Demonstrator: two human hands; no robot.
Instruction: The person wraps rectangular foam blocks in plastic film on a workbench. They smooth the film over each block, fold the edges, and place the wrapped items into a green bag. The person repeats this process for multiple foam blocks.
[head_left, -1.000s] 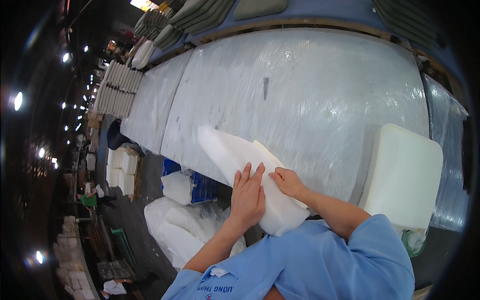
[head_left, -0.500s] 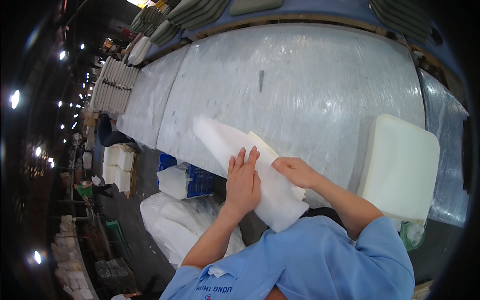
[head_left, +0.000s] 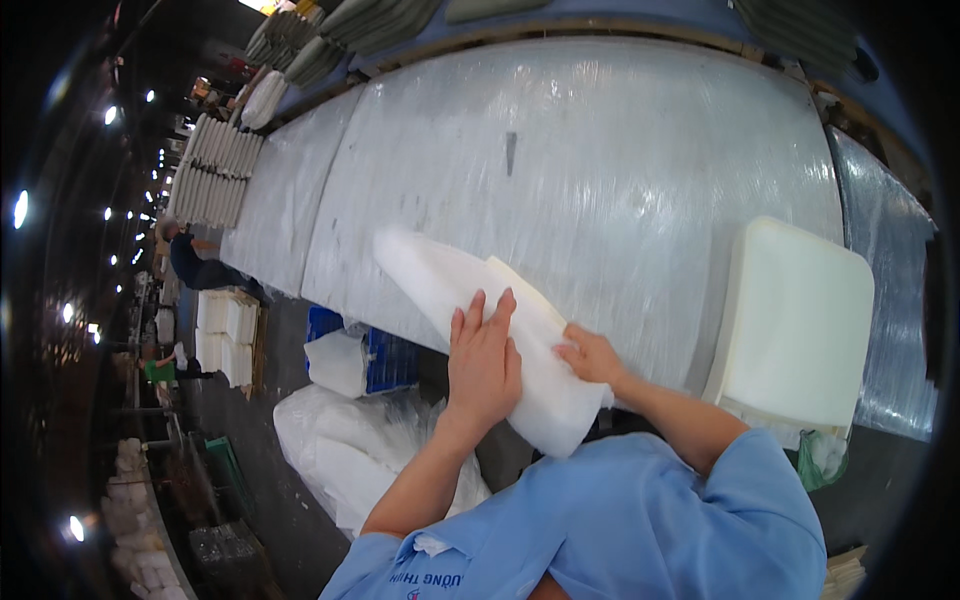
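A soft white sheet of wadding (head_left: 425, 272) lies slantwise near the front edge of the plastic-covered table (head_left: 600, 150), over a cream foam piece (head_left: 528, 288) whose thin edge shows along its far right side. My left hand (head_left: 484, 350) lies flat on top of the wadding, fingers stretched out and pointing away from me. At the right edge my right hand (head_left: 590, 358) has its fingers curled and pinches the wadding; whether the foam is also in that grip, I cannot tell. The near end of the wadding hangs by my blue shirt.
A pale cushion-shaped foam block (head_left: 795, 320) rests on the table's right end, a green bag (head_left: 823, 458) below it. Left of me are a blue crate (head_left: 390, 360) and a large plastic-wrapped white bundle (head_left: 335, 450). Stacked pads (head_left: 212, 170) and a person (head_left: 195, 262) are at far left.
My right hand has slid a little toward me along the wadding's right edge and the fingers have curled over it. The left hand stays flat in nearly the same place.
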